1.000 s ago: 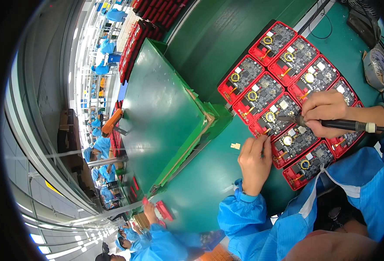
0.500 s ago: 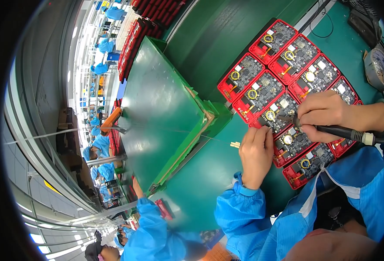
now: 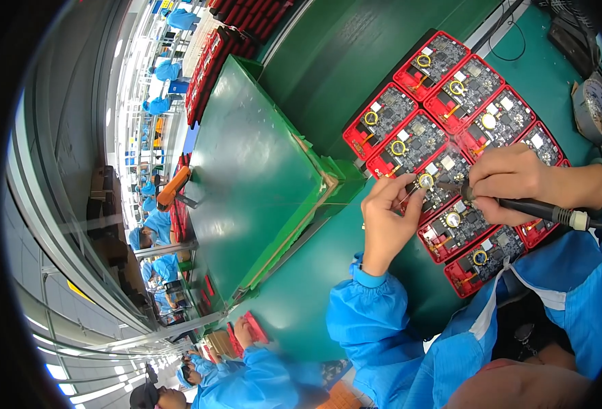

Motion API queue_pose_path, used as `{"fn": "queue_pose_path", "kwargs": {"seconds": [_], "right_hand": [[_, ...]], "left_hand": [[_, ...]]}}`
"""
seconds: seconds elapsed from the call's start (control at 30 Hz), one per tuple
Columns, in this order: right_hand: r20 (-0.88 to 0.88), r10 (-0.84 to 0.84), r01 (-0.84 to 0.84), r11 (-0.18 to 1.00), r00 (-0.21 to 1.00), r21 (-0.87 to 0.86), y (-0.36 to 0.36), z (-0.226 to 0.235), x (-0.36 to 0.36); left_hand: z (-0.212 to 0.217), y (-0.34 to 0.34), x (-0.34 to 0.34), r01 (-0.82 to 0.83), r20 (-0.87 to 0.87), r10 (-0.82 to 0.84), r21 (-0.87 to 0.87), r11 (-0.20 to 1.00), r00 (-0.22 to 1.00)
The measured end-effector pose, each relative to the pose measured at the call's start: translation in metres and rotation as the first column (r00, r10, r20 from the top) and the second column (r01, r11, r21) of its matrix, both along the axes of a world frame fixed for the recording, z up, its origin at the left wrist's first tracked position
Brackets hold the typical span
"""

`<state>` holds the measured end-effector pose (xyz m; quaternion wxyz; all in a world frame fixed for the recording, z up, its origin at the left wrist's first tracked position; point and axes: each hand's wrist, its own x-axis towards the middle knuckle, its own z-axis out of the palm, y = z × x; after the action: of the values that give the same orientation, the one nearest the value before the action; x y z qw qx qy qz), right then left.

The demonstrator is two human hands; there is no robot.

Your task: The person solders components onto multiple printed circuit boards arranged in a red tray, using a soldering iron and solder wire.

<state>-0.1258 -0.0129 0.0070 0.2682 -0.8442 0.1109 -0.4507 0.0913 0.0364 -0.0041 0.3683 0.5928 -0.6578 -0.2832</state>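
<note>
My right hand (image 3: 509, 183) grips the black handle of a soldering iron (image 3: 529, 206), its tip end pointing left over a circuit board (image 3: 451, 167) in a red case. My left hand (image 3: 389, 219) is at the left edge of that same case, thumb and fingertips pinched together. Between them shows a thin wire (image 3: 404, 198) that reaches toward a round silver part (image 3: 426, 181) on the board. Whether the iron's tip touches that part I cannot tell. Just below sits another red case with a silver disc (image 3: 453, 219).
Several more red cases (image 3: 415, 143) with boards lie in close rows around my hands. A tape roll (image 3: 595, 109) and dark cables stand at the far right. A green raised panel (image 3: 260, 170) borders the left. At lower left, a co-worker's hand (image 3: 244, 332) is by red pieces.
My left hand has shifted left and slightly up, its fingertips now beside the round silver part. My right hand barely moved. The co-worker's hand has come down onto the red pieces.
</note>
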Motion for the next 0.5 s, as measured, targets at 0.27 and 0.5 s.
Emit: {"fn": "queue_pose_path", "kwargs": {"seconds": [0.27,0.5], "right_hand": [[-0.001,-0.005,0.005,1.000,1.000,0.002,0.000,0.000,-0.001],[-0.005,-0.003,0.003,1.000,1.000,0.013,-0.001,0.000,-0.001]], "left_hand": [[0.002,-0.001,0.004,0.052,-0.012,-0.052,0.012,0.999,0.999],[-0.003,-0.008,-0.002,0.096,0.133,-0.099,0.034,0.995,0.986]]}}
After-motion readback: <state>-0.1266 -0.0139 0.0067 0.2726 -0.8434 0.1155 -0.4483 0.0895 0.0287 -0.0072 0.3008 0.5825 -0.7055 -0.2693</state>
